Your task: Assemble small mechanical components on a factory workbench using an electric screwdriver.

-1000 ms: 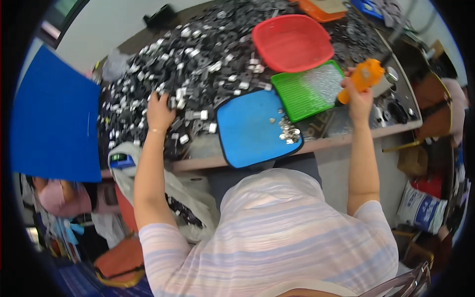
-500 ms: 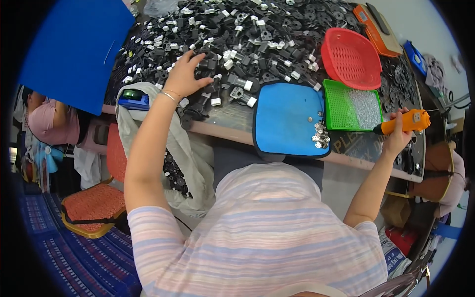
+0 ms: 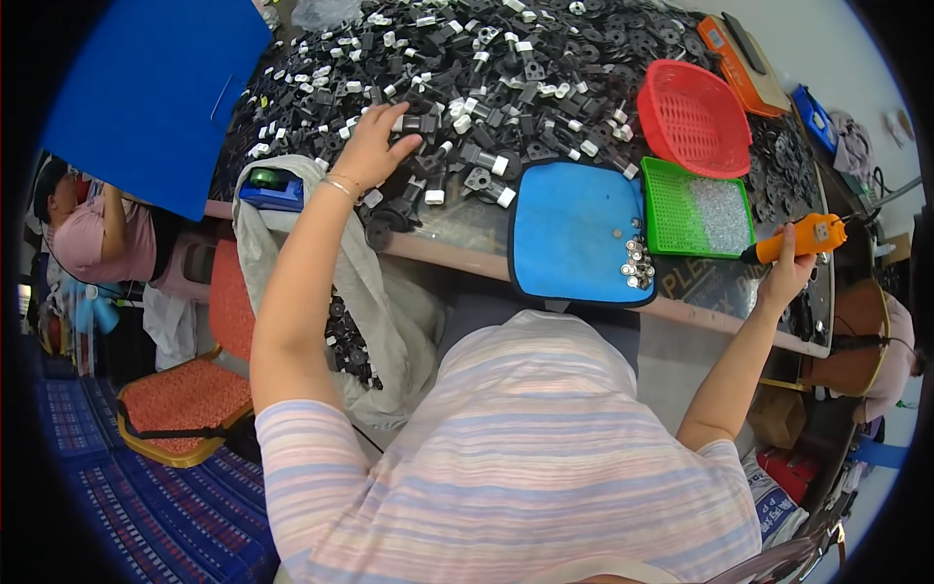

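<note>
Left fingers (image 3: 388, 118) spread wider; green tray (image 3: 669, 214) holds shiny bits (image 3: 721, 216)

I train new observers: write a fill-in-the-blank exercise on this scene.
The tool in the right hand is mostly ____ in colour.
The blue mat lies to the ____ of the green tray.
The basket just beyond the tray is coloured ____.
The left hand is at a pile of black and ____ parts.

Missing words: orange; left; red; white.
</note>
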### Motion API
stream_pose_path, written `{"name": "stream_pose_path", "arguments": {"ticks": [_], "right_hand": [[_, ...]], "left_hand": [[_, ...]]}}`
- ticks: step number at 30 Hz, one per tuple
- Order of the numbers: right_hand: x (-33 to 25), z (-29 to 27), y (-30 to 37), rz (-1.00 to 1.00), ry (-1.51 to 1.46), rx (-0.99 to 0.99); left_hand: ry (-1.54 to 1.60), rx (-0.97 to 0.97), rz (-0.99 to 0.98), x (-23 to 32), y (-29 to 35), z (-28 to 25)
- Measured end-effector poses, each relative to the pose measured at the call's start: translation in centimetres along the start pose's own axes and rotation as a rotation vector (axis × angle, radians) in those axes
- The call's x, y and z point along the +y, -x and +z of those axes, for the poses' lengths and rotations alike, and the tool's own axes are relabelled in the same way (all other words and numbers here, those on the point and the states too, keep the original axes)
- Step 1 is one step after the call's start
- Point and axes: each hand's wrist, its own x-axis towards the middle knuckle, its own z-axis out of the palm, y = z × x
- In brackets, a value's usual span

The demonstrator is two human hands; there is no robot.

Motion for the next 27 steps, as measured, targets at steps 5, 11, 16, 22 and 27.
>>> {"name": "stream_pose_path", "arguments": {"ticks": [5, 11, 16, 22, 27], "right_hand": [[0.1, -0.7, 0.5, -0.098, 0.061, 0.035], [-2.8, 1.4, 3.4, -0.394, 0.246, 0.311], [-3.0, 3.2, 4.1, -0.510, 0.376, 0.177], [-3.1, 4.1, 5.5, -0.431, 0.542, 0.072], [-4.6, 7.7, 9.8, -0.788, 0.489, -0.054]], "left_hand": [[0.178, 0.268, -0.065, 3.9, 4.4, -2.3], [0.129, 0.401, -0.240, 8.3, 13.7, 2.7], [-0.184, 0.291, -0.361, 8.5, 10.5, 4.8], [-0.290, 0.196, -0.437, 9.5, 9.2, 5.4], [-0.276, 0.092, -0.381, 12.0, 8.3, 5.9]]}}
